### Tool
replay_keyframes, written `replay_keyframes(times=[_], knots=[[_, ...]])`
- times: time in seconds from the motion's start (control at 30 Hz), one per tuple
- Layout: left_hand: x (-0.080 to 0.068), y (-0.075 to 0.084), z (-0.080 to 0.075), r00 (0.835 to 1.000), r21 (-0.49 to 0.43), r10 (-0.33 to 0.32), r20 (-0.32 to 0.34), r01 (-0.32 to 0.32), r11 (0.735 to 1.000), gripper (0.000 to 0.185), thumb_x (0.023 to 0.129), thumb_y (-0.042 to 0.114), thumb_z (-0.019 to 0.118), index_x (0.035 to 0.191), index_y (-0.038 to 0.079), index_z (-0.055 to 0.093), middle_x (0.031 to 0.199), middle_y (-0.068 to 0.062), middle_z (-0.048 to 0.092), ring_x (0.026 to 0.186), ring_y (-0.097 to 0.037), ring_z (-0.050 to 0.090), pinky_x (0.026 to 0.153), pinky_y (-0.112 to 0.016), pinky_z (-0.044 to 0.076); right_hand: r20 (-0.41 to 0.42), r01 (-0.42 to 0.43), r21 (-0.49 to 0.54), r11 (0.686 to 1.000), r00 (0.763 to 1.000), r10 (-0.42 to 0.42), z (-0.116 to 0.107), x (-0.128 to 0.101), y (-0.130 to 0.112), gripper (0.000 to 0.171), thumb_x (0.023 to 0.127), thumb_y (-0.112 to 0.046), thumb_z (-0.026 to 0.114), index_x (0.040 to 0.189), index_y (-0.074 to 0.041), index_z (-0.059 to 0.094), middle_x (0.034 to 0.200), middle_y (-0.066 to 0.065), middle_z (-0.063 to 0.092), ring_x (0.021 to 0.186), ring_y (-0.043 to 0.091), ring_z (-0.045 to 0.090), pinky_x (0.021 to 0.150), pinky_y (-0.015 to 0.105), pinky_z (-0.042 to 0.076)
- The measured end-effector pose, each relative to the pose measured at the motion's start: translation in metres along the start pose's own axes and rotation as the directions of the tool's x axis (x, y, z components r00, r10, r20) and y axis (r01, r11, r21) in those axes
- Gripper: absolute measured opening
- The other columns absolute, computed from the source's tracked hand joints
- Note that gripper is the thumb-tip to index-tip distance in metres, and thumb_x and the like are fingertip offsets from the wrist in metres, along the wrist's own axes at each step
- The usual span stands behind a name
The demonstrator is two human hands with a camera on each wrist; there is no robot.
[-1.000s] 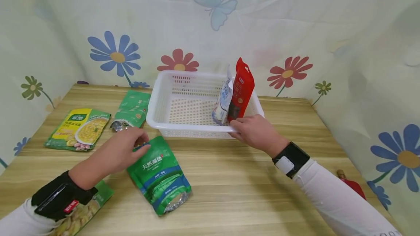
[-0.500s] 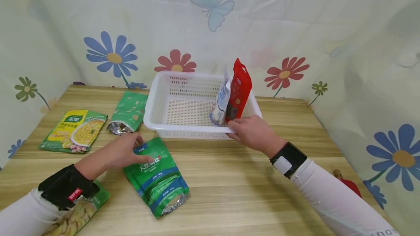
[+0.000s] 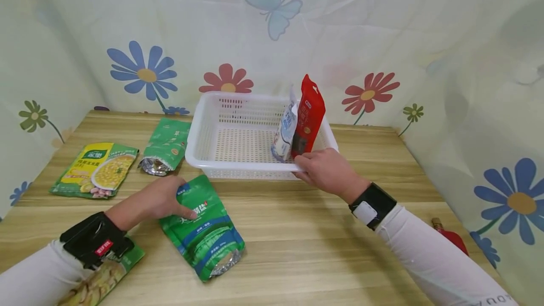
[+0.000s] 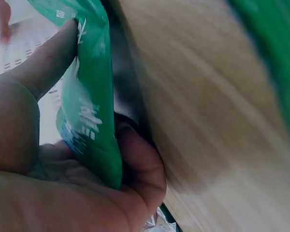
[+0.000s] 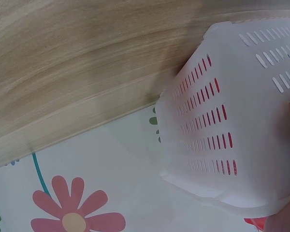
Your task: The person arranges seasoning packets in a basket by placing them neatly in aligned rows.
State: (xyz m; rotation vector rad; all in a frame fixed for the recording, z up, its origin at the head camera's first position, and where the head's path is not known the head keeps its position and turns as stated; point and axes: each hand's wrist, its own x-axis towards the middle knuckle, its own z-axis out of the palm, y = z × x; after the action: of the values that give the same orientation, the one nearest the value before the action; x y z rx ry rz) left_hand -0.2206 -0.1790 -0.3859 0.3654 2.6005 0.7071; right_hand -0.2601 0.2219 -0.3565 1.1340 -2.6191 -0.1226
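You wear long white sleeves on both arms, each reaching down to the wrist. On your left wrist [image 3: 94, 245] sits a bulky black band with a small red label carrying white lettering. On your right wrist [image 3: 373, 205] there is a slimmer black band with a rounded white patch on its near side. Your left hand [image 3: 159, 198] and right hand [image 3: 325, 169] are bare, with no gloves or rings showing.

The near pouch [image 3: 204, 230] is green with a blue band, the basket [image 3: 238, 169] white, one pouch [image 3: 309, 114] inside red, the counter [image 3: 297, 230] pale wood-grain, the backdrop [image 3: 144, 72] flower-printed.
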Motion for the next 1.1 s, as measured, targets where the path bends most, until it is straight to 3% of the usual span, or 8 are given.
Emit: replay_keyframes(times=[0.13, 0.37, 0.67, 0.77, 0.9, 1.1], knots=[[0.002, -0.003, -0.001, 0.999, -0.042, 0.025, 0.033, -0.024, 0.999, 0.054, 0.077, 0.036, 0.091, 0.110, -0.001, 0.069, 0.090, -0.002, 0.071, 0.080, -0.014, 0.064, 0.074, -0.032, 0.054, 0.004, -0.003, -0.002, 1.000, 1.000, 0.003, 0.000, 0.000, 0.000, 0.031, 0.087, -0.039, 0.081, 0.095, -0.015, 0.063, 0.093, 0.002, 0.079, 0.065, 0.015, 0.063, 0.065, 0.026, 0.055], [0.002, -0.002, -0.008, 0.992, -0.089, 0.079, 0.096, -0.071, 0.994, 0.038, 0.084, 0.029, 0.085, 0.110, 0.005, 0.070, 0.089, 0.002, 0.073, 0.080, -0.011, 0.067, 0.075, -0.031, 0.055, 0.000, -0.001, 0.005, 1.000, 1.000, 0.001, 0.000, 0.000, 0.001, 0.031, 0.088, -0.039, 0.081, 0.094, -0.015, 0.062, 0.093, 0.002, 0.079, 0.065, 0.015, 0.063, 0.063, 0.026, 0.053], [0.000, -0.008, -0.013, 0.957, -0.260, 0.224, 0.185, -0.172, 0.950, 0.025, 0.092, 0.015, 0.076, 0.112, 0.003, 0.071, 0.094, -0.002, 0.079, 0.085, -0.011, 0.073, 0.079, -0.028, 0.058, -0.004, -0.001, 0.001, 1.000, 1.000, 0.001, -0.001, -0.001, 0.000, 0.030, 0.087, -0.039, 0.081, 0.094, -0.015, 0.063, 0.093, 0.003, 0.079, 0.065, 0.016, 0.063, 0.064, 0.026, 0.055], [-0.001, -0.008, -0.014, 0.955, -0.283, 0.235, 0.181, -0.179, 0.942, 0.014, 0.094, 0.016, 0.074, 0.102, 0.004, 0.075, 0.087, -0.003, 0.079, 0.078, -0.010, 0.072, 0.073, -0.026, 0.057, -0.009, 0.002, -0.005, 1.000, 1.000, -0.002, -0.001, -0.001, 0.000, 0.031, 0.087, -0.039, 0.081, 0.094, -0.015, 0.063, 0.094, 0.003, 0.079, 0.065, 0.016, 0.063, 0.064, 0.026, 0.055], [-0.005, -0.005, -0.015, 0.957, -0.260, 0.246, 0.151, -0.202, 0.944, 0.015, 0.096, 0.020, 0.072, 0.092, 0.007, 0.077, 0.081, -0.001, 0.078, 0.074, -0.009, 0.071, 0.069, -0.025, 0.056, -0.013, 0.008, -0.012, 1.000, 1.000, -0.008, -0.001, -0.001, -0.001, 0.031, 0.087, -0.039, 0.081, 0.094, -0.015, 0.062, 0.093, 0.003, 0.079, 0.064, 0.015, 0.063, 0.063, 0.026, 0.054], [-0.021, 0.013, -0.026, 0.959, -0.178, 0.270, 0.083, -0.253, 0.951, 0.019, 0.097, 0.025, 0.071, 0.086, 0.011, 0.076, 0.075, 0.004, 0.076, 0.069, -0.008, 0.071, 0.065, -0.024, 0.056, -0.009, 0.011, -0.009, 1.000, 1.000, -0.012, -0.002, 0.000, 0.000, 0.031, 0.087, -0.039, 0.081, 0.094, -0.015, 0.063, 0.094, 0.003, 0.079, 0.065, 0.015, 0.063, 0.064, 0.026, 0.055]])
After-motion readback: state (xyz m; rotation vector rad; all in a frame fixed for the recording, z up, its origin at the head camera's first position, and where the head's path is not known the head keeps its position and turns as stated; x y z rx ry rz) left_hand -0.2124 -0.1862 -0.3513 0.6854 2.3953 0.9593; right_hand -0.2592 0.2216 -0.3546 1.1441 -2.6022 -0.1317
